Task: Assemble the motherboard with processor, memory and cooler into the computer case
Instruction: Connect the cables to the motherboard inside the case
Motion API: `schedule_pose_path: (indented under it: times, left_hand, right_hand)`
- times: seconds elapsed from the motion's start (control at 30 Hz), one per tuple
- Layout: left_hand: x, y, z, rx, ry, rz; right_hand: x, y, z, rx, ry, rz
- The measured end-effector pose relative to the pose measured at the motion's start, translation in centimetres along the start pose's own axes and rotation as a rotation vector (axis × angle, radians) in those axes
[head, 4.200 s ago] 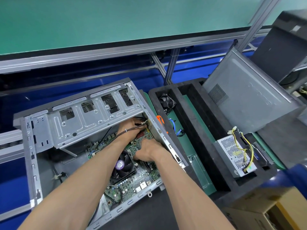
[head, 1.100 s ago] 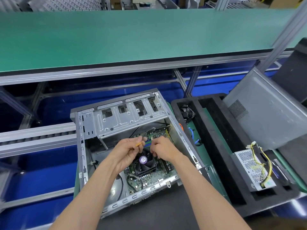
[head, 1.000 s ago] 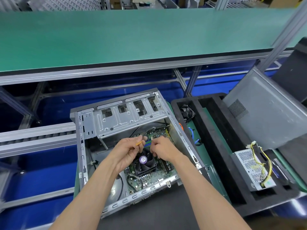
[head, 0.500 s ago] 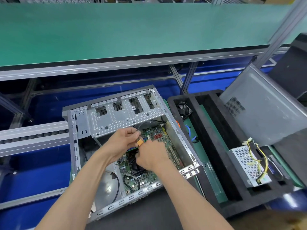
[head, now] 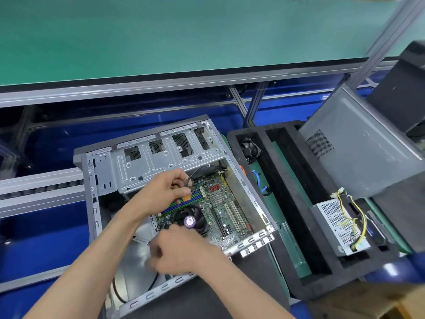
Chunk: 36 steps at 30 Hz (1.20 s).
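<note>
An open grey computer case lies on its side in front of me. Inside it sits the green motherboard with blue and green memory sticks and a black cooler fan with a purple label. My left hand hovers over the memory slots and pinches a black cable with an orange connector. My right hand is blurred, with curled fingers, at the near left corner of the board; whether it holds anything I cannot tell.
A black foam tray stands to the right with a small fan, a blue cable and a perforated power supply with yellow wires. A grey side panel leans over it. A green shelf runs behind.
My right hand has pulled back from the connector toward the near left corner of the board. My left hand keeps the cable and its orange connector. The camera view has shifted.
</note>
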State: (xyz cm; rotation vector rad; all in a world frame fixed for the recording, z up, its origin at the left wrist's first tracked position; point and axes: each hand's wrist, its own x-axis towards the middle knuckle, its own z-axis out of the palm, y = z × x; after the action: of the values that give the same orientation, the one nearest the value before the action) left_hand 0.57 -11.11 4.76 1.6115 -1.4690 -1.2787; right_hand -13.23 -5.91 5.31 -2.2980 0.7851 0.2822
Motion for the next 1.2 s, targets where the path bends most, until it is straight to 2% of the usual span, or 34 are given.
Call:
schedule_pose_path:
  times: [0.1, 0.23, 0.43, 0.53, 0.6, 0.7, 0.8, 0.87, 1.0, 1.13, 1.2]
  left_hand:
    - [-0.1, 0.3, 0.3, 0.027, -0.009, 0.037]
    - [0.3, 0.7, 1.6, 0.093, -0.067, 0.037]
    - [0.8, 0.8, 5.2, 0.188, -0.173, 0.078]
    - [1.2, 1.0, 7.0, 0.223, -0.174, 0.104]
    - [1.6, 1.1, 7.8, 0.247, -0.179, 0.138]
    - [2.5, 1.4, 8.6, 0.242, -0.172, 0.175]
    - [3.7, 1.5, 9.1, 0.163, -0.196, 0.181]
    - [4.4, 1.5, 9.6, 0.047, -0.231, 0.158]
    - [4.8, 1.5, 10.9, -0.199, -0.276, 0.062]
    - [4.7, 1.5, 12.0, -0.650, -0.323, -0.097]
    - [4.8, 1.7, 12.1, -0.792, -0.352, -0.150]
  right_hand:
    - [-0.3, -1.4, 0.2, 0.162, -0.297, -0.024]
    - [-0.6, -1.1, -0.2, 0.212, -0.516, -0.006]
    - [-3.9, 2.3, -0.1, 0.083, -0.581, 0.015]
    - [-4.9, 3.2, -1.0, 0.258, -0.502, 0.035]
    - [-4.6, 3.0, -1.5, 0.378, -0.359, 0.038]
    - [-3.3, 2.7, -1.0, 0.259, -0.123, 0.004]
    - [-2.1, 3.0, -0.1, 0.095, -0.109, 0.016]
    - [-1.7, 3.4, 0.4, 0.039, -0.151, 0.035]
    - [-1.0, 3.8, 1.2, -0.016, -0.128, 0.012]
    - [-1.1, 4.1, 1.4, -0.011, -0.057, -0.022]
    - [-1.1, 4.1, 1.4, -0.015, -0.038, -0.036]
